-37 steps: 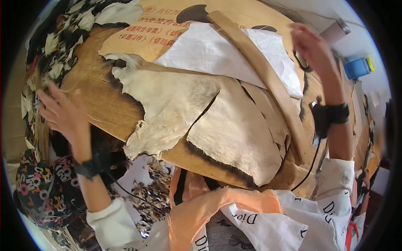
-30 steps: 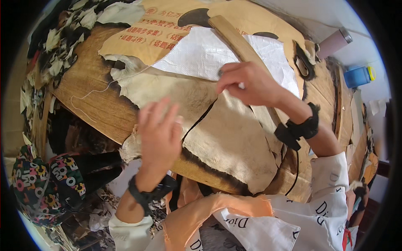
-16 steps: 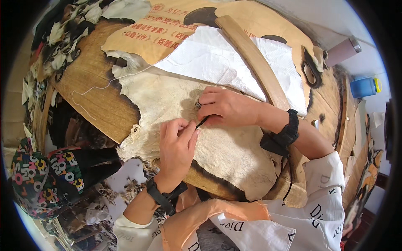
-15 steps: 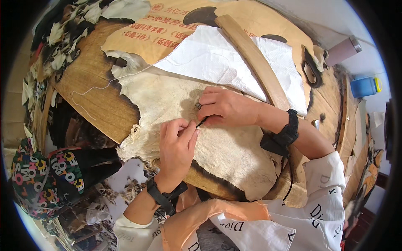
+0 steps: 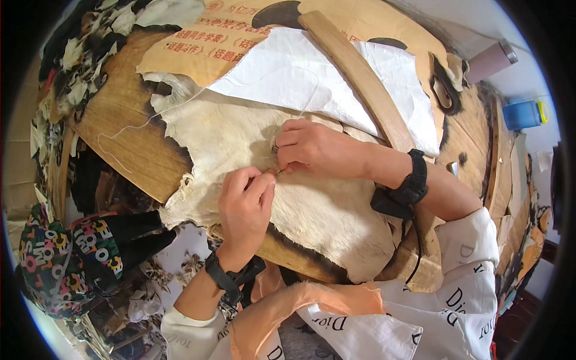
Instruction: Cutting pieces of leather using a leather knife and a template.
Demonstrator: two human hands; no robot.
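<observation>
Two hands sew a pale hide on the round wooden bench.

The left hand (image 5: 245, 201) pinches a thin needle (image 5: 279, 171), fingers closed on it, just at 7 o'clock of the right hand (image 5: 315, 150), whose closed fingers press the pale hide (image 5: 240, 129). The needle point sits almost touching the right fingertips, so it could prick them; the loose thread (image 5: 129, 129) at 10 o'clock may snag.

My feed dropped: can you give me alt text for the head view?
Both hands meet on a pale hide spread over a round wooden table: the left hand pinches a thin needle-like tool beside the right hand. A white woven sheet lies behind.
</observation>
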